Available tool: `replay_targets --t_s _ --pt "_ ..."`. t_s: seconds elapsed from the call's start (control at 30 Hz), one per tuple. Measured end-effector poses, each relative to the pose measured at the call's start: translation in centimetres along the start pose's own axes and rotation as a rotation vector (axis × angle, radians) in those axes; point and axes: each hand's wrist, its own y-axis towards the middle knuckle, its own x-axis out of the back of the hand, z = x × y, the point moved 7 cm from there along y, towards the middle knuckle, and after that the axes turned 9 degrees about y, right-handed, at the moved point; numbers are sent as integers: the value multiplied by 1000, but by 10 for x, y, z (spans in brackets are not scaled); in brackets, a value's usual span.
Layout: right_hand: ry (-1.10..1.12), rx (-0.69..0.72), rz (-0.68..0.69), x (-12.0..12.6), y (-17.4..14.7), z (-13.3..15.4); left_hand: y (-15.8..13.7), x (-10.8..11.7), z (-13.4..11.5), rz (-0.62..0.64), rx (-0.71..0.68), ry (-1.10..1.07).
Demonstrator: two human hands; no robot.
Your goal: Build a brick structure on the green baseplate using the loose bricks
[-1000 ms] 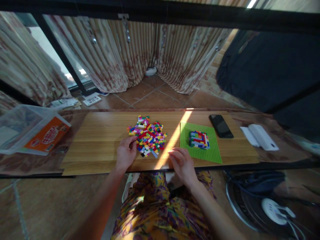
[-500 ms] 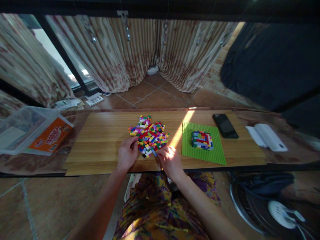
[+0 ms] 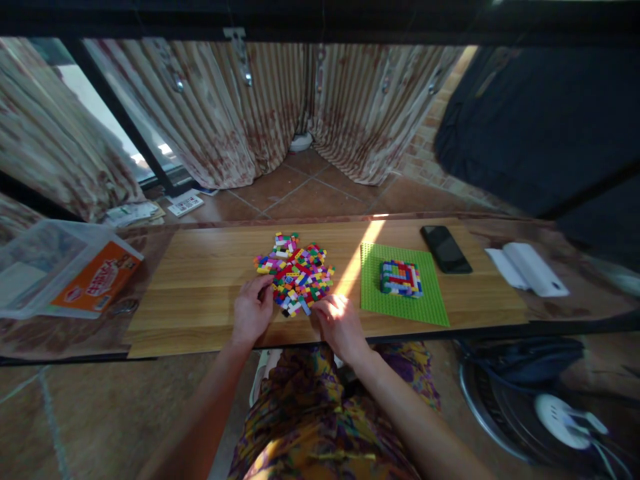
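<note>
A heap of small colourful toy bricks (image 3: 300,275) lies on the wooden table board (image 3: 200,280). At its left edge is my left hand (image 3: 253,310), thumb and fingers bent together in a pinch; whatever is between them is hidden. My right hand (image 3: 340,325) rests at the near right edge of the heap, its fingers curled and closed, with the tips by a light blue brick (image 3: 306,307). I cannot make out what these fingers hold. Right of this hand, a green baseplate (image 3: 373,293) carries a low block of multicoloured bricks (image 3: 401,277).
A black phone (image 3: 446,249) lies behind the baseplate, and a white object (image 3: 533,268) is farther right. On the far left stands a clear plastic box (image 3: 60,233) with an orange label. A strip of sunlight crosses the board.
The whole view has shifted slightly. My right fingertips have drawn a little away from the light blue brick at the heap's near edge. My left hand stays at the heap's left side.
</note>
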Motion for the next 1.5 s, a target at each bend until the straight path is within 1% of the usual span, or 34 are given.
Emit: replay_targets --t_s 0.07,0.17,0.3,0.4,0.47,0.57,0.63,0.73,0.83,0.93,1.2,1.5 --pt "-1 -44 -10 6 -3 -4 0 0 0 3 4 1" --pt "35 -125 -73 24 -9 -13 0 0 0 -7 4 9" --pt "108 -239 -202 55 -16 -28 1 0 2 -20 4 -2" --pt "171 -284 -307 78 -23 -41 2 -1 2 -15 1 -7" --pt "213 -332 -389 91 -32 -54 2 0 1 -13 0 -12" --pt "267 -442 -499 108 -51 -78 2 1 -1 -9 -4 -15" --pt "264 -494 -559 120 -64 -92 2 2 -1 -13 -6 -4" --pt "176 -523 -634 139 -77 -106 2 2 -2 -18 -13 10" --pt "65 -486 -628 153 -77 -110 2 1 -1 -19 -15 22" --pt "-17 -424 -587 158 -69 -111 2 1 0 -15 -16 35" --pt "-196 -325 -467 156 -55 -113 3 2 -1 -16 -22 31" --pt "-260 -275 -383 156 -48 -111 3 1 0 -12 -7 21"
